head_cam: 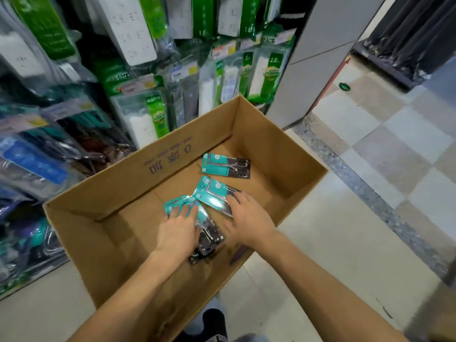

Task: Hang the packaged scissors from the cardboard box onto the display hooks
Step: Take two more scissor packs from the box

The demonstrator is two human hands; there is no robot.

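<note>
Both hands [212,224] on scissor packs [214,193], teal ends leftward, in box [283,134].

An open brown cardboard box [271,149] stands on the floor. Inside, one teal-and-black scissors pack [225,166] lies flat near the far wall. A second pack [212,193] tilts nearer the middle, and a small pile of packs [204,228] lies just beside it.
</note>
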